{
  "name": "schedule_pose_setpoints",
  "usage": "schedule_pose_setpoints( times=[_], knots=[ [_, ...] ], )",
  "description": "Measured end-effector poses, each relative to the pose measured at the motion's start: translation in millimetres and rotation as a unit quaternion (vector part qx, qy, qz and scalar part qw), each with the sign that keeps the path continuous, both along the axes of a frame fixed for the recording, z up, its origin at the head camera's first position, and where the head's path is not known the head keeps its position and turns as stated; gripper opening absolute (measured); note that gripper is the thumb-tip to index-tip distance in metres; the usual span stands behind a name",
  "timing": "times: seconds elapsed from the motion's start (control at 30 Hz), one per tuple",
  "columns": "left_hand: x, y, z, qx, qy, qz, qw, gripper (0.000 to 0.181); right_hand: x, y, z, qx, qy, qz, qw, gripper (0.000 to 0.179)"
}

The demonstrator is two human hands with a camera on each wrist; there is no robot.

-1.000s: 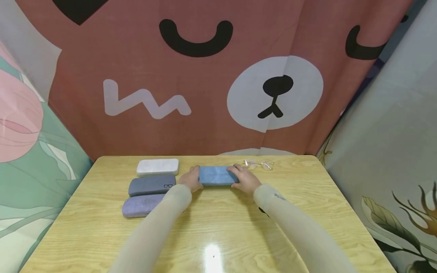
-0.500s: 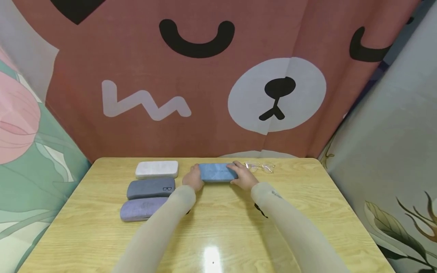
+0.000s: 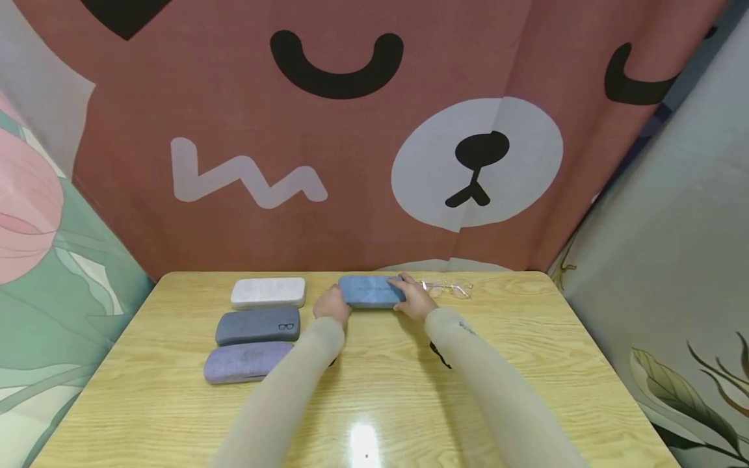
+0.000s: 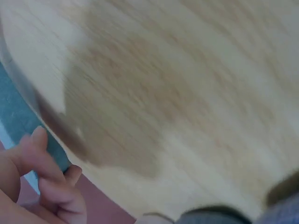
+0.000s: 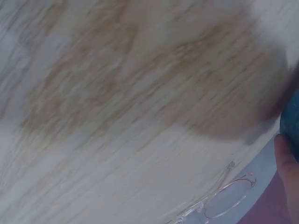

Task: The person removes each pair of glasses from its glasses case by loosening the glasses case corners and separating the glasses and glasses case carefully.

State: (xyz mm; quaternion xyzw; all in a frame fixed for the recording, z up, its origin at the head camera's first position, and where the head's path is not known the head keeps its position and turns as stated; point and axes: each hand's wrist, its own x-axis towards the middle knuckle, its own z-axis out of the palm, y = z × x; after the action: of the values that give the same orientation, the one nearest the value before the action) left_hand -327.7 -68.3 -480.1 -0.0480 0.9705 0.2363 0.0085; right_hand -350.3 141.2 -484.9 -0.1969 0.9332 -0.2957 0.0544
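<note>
A blue glasses case [image 3: 370,292] lies lengthwise near the back edge of the table, between both hands. My left hand [image 3: 331,305] grips its left end; in the left wrist view the curled fingers [image 4: 49,170] lie against the blue case [image 4: 21,114]. At the right end my right hand [image 3: 417,299] holds it, fingers over the top and thumb at the front. Only a finger [image 5: 282,156] and a bit of the case [image 5: 292,123] show at the right wrist view's edge. Thin-framed eyeglasses [image 3: 447,288] lie just right of the right hand.
Three more glasses cases form a column at the left: white [image 3: 268,292], grey-blue with a small glasses print [image 3: 254,326], and purple [image 3: 242,363]. The left sleeve passes close by the purple one. A printed curtain [image 3: 351,227] hangs behind the wooden table [image 3: 374,390].
Both hands have shifted the blue case slightly toward the table's back edge. The other cases and the eyeglasses stay in place, while the head view has moved a little.
</note>
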Motion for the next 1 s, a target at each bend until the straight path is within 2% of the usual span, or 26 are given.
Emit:
schedule_pose_setpoints(
  times=[0.2, 0.37, 0.53, 0.8, 1.0],
  knots=[
    [1.7, -1.1, -1.6, 0.026, -0.018, -0.009, 0.9995, 0.038, -2.5, -2, -6.3, 0.018, -0.017, -0.018, 0.9995, 0.068],
    [-0.4, -0.5, 0.1, 0.038, -0.021, -0.009, 0.999, 0.042, -4.0, -4, -8.8, 0.005, -0.038, -0.055, 0.9978, 0.071],
    [-2.8, 0.3, -1.1, 0.05, -0.024, -0.007, 0.9985, 0.041, -4.7, -7, -8.7, 0.012, -0.036, -0.068, 0.9969, 0.069],
    [-7.4, 3.2, -9.2, 0.064, 0.011, -0.009, 0.9978, 0.025, -7.6, -7, -12.0, 0.011, -0.034, -0.078, 0.9964, 0.063],
    [-9.8, 2.6, -13.8, 0.058, 0.023, -0.027, 0.9977, 0.026, -9.1, -8, -14.4, 0.008, -0.026, -0.083, 0.9962, 0.06]
  ],
)
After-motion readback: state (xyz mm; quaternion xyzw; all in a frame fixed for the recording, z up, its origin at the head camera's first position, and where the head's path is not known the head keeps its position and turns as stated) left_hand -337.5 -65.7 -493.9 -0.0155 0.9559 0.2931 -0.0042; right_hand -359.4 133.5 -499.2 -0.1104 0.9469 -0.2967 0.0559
